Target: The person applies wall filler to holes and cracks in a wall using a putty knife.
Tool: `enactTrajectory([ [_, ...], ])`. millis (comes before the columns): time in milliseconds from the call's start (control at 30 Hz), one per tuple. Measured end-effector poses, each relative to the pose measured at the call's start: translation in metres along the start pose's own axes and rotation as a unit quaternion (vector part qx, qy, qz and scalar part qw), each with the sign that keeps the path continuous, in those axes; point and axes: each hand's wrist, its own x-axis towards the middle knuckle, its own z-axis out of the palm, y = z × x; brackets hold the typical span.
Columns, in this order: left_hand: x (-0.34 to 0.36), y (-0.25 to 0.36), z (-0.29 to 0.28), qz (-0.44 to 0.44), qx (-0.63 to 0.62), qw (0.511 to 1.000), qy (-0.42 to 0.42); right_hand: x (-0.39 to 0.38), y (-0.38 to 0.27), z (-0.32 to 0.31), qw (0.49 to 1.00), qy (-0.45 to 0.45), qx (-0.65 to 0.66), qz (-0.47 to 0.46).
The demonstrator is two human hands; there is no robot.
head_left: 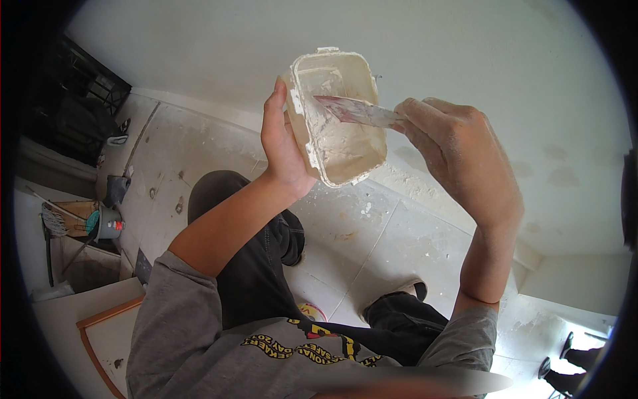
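Note:
My left hand [286, 143] grips a white plastic tub [355, 156] from the side, its rim and inner walls smeared with pale paste. My right hand [452, 146] is closed around the handle end of a putty knife [359, 110], whose stained, paste-streaked blade reaches into the upper part of the tub. Dried powder coats the back of the right hand.
A pale wall [485, 60] rises ahead from the dusty tiled floor [339, 229]. At the left are a grey bucket [108, 233] with mops, a dark grille [76, 80] and an orange-edged panel [86, 339]. Another person's dark-clad legs [575, 359] show at lower right.

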Motion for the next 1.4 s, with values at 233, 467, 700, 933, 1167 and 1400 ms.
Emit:
enactTrajectory([
  [233,-0.007,-0.004,0.004,0.012,0.019,1.0,-0.008,-0.006,0.002,-0.01,0.998,0.052,0.022,-0.02],
  [467,0.007,-0.012,-0.018,0.037,0.044,0.997,0.056,-0.038,0.037,-0.074,0.998,-0.014,0.03,0.061],
  [700,0.005,0.01,-0.04,-0.011,0.02,0.987,-0.157,-0.158,0.095,-0.042,0.993,0.072,0.038,0.085],
  [933,0.003,-0.008,-0.036,-0.04,0.113,0.984,0.13,-0.289,0.144,0.015,0.933,0.129,0.052,0.331],
  [1167,0.001,-0.01,-0.037,-0.15,0.004,0.977,-0.151,-0.368,0.169,0.066,0.885,0.164,-0.025,0.435],
  [1400,0.006,-0.001,-0.041,-0.176,0.0,0.964,-0.201,-0.381,0.208,0.086,0.882,0.189,-0.064,0.428],
])
